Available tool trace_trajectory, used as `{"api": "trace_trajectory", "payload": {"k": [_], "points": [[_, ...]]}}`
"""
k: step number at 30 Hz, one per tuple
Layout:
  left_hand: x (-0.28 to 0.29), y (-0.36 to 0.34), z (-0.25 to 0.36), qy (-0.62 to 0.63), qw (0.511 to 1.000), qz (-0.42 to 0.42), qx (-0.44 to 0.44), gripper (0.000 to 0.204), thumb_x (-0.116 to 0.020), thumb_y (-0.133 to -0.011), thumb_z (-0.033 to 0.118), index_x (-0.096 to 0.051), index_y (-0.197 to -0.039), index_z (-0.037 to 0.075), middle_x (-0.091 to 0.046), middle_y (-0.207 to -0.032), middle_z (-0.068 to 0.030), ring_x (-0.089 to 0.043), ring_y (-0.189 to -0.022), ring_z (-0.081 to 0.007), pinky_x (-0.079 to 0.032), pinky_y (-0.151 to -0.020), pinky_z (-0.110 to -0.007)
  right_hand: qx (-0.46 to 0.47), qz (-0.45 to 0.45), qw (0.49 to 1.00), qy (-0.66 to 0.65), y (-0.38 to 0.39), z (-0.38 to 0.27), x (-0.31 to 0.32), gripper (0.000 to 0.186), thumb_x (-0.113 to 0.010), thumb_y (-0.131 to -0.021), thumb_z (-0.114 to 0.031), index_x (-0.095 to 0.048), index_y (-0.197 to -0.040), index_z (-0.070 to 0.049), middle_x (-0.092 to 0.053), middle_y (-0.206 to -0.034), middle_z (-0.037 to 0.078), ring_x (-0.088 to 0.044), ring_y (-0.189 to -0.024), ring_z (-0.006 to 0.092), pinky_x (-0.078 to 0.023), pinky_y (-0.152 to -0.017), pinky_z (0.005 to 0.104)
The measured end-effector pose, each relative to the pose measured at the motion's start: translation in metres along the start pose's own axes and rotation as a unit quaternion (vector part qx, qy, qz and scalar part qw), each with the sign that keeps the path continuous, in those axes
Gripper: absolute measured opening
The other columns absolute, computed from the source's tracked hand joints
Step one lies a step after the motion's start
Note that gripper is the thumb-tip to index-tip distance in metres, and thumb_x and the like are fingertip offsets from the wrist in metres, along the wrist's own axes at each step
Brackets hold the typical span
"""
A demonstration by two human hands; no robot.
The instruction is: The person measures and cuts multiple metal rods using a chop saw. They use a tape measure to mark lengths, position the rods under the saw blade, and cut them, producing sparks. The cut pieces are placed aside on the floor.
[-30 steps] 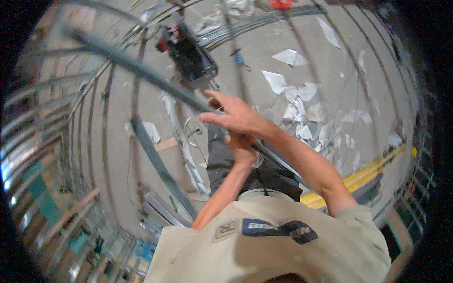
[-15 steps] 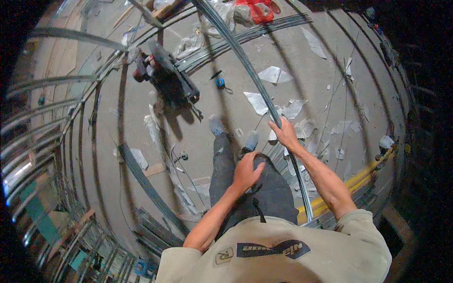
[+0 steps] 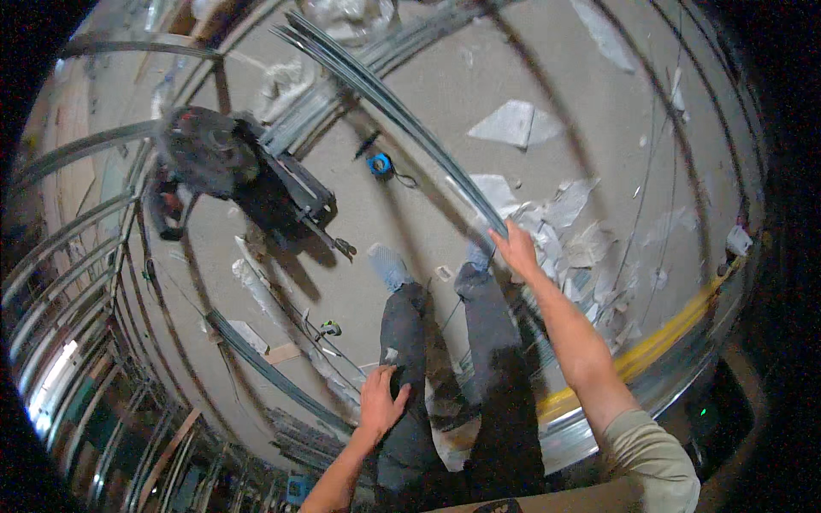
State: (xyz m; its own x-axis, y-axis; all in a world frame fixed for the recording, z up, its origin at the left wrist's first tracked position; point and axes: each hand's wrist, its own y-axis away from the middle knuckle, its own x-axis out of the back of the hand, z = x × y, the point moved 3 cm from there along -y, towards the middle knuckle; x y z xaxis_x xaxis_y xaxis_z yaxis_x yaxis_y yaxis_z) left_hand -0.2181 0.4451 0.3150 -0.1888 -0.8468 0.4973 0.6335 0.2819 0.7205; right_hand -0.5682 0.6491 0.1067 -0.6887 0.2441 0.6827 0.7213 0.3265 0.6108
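My right hand (image 3: 516,250) is closed round a bundle of long, thin metal profiles (image 3: 410,128), which slants up toward the upper left. My left hand (image 3: 385,398) rests at my left thigh (image 3: 402,338), fingers loosely bent and thumb apart, with nothing visible in it. On the grey floor (image 3: 599,128) ahead of my socked feet lies a blue tape measure (image 3: 380,164). A dark power saw (image 3: 239,171) on a stand is at the upper left.
Metal stud frames (image 3: 103,154) line the left side. More profiles (image 3: 265,359) lie left of my legs, beside a green-black tape measure (image 3: 330,327). Torn white scraps (image 3: 513,124) are strewn ahead and right. Yellow strips (image 3: 667,333) lie at the right.
My hands were together on the profiles; the left let go and dropped to my thigh. The profiles swung rightward and upright, then tipped back toward the upper left. The view shifted too.
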Motion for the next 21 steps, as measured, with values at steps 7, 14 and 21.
{"api": "trace_trajectory", "payload": {"k": [7, 14, 21], "points": [[-0.027, -0.040, 0.009, -0.008, 0.996, -0.044, 0.072, 0.045, -0.078, -0.083, 0.024, -0.063, -0.120, 0.004, -0.067, -0.117, -0.0136, -0.063, -0.107, -0.0349, -0.047, -0.091, -0.043, -0.051, -0.043, 0.997, -0.026, -0.131, 0.087, -0.110, 0.061, -0.066, -0.091, -0.053, -0.057, -0.119, 0.001, -0.067, -0.098, 0.032, -0.065, -0.093, 0.0504, -0.051, -0.081, 0.0540], [-0.007, -0.068, 0.019, 0.003, 0.995, -0.041, 0.088, 0.039, -0.079, -0.081, 0.021, -0.068, -0.114, 0.005, -0.071, -0.109, -0.0128, -0.066, -0.099, -0.0340, -0.049, -0.088, -0.041, 0.014, -0.003, 0.999, -0.040, -0.161, 0.109, -0.131, 0.036, -0.064, -0.096, -0.037, -0.075, -0.096, -0.003, -0.071, -0.086, 0.021, -0.068, -0.081, 0.0421, -0.052, -0.075, 0.0485], [0.002, -0.079, 0.024, -0.016, 0.994, -0.041, 0.097, 0.036, -0.078, -0.082, 0.022, -0.069, -0.112, 0.005, -0.071, -0.104, -0.0133, -0.066, -0.094, -0.0357, -0.052, -0.084, -0.043, -0.033, -0.013, 0.997, -0.061, -0.161, 0.101, -0.116, 0.032, -0.069, -0.091, -0.033, -0.074, -0.094, -0.001, -0.071, -0.083, 0.021, -0.070, -0.079, 0.0382, -0.053, -0.073, 0.0450]]}}
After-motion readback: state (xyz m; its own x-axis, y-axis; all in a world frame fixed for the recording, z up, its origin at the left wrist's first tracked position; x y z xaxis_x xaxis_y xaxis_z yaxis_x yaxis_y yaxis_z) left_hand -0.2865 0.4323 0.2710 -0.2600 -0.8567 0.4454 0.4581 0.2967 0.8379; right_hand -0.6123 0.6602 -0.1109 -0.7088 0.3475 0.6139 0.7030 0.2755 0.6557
